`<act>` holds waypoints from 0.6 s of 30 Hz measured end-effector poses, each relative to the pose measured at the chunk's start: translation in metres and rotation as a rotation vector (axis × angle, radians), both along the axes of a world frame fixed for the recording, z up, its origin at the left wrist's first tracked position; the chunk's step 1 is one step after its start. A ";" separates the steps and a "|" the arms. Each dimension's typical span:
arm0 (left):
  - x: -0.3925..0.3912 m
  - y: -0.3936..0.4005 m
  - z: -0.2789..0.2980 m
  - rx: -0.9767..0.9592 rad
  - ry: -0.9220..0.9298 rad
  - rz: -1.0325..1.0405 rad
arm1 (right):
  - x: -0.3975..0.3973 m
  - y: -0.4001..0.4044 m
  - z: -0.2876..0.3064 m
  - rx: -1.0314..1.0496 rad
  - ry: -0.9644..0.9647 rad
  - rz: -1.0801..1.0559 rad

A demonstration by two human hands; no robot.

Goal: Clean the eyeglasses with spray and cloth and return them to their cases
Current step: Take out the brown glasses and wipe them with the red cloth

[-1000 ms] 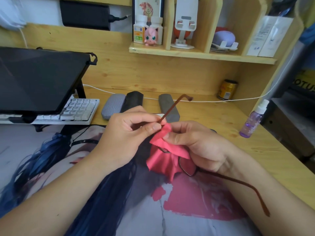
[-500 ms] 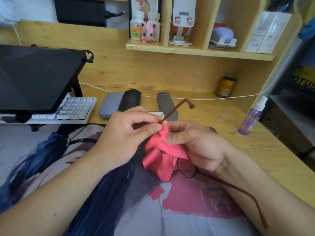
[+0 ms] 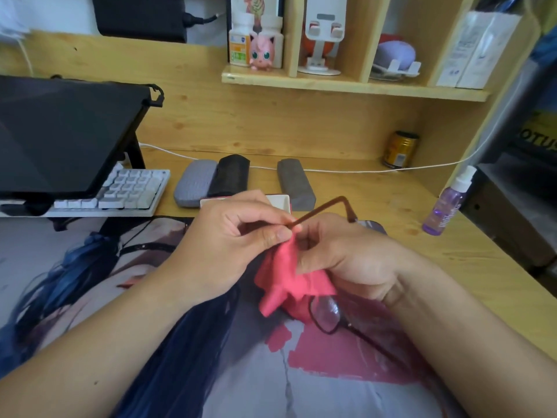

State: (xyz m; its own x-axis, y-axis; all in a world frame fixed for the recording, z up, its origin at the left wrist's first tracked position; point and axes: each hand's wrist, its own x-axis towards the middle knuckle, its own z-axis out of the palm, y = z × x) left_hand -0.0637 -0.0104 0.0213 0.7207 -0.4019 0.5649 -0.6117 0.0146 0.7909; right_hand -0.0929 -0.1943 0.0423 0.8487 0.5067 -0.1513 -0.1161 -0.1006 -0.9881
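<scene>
At nine o'clock the dark laptop (image 3: 66, 137) on its stand overhangs the white keyboard (image 3: 120, 191), which lies along the far edge of my printed desk mat (image 3: 90, 297); the mat fills the near tabletop under both my forearms. Past the mat, toward twelve o'clock, three closed cases lie in a row on the bare tabletop (image 3: 376, 188): a grey case (image 3: 194, 185) touching a black case (image 3: 230, 176), then a gap, then a second grey case (image 3: 295, 184), with a white cable (image 3: 331, 170) running behind them. My left hand (image 3: 223, 245) has its grip closed, thumb and forefinger pinching the brown temple arm (image 3: 319, 209) of the eyeglasses (image 3: 327, 315) through the top of the pink cloth (image 3: 286, 282); that arm juts out toward one o'clock, above the tabletop. My right hand (image 3: 349, 254) presses against the left, its fingers curled around the cloth and the frame beneath. One lens shows just below the cloth at five o'clock of my grip, and the other temple runs off under my right forearm. At two o'clock the purple spray bottle (image 3: 446, 206) stands upright near the right tabletop edge, well apart from my hands, with open wood between. A gold can (image 3: 399, 149) stands in the back corner below the shelf (image 3: 355, 86).
</scene>
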 end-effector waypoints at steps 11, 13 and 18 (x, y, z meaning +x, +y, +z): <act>0.007 0.012 0.005 -0.145 0.087 0.080 | 0.020 -0.028 0.003 0.315 0.010 -0.338; 0.005 0.012 0.007 -0.157 0.079 0.077 | 0.021 -0.039 0.004 0.312 -0.010 -0.340; 0.002 0.009 0.007 -0.127 -0.011 0.082 | 0.019 -0.050 0.008 0.333 0.039 -0.180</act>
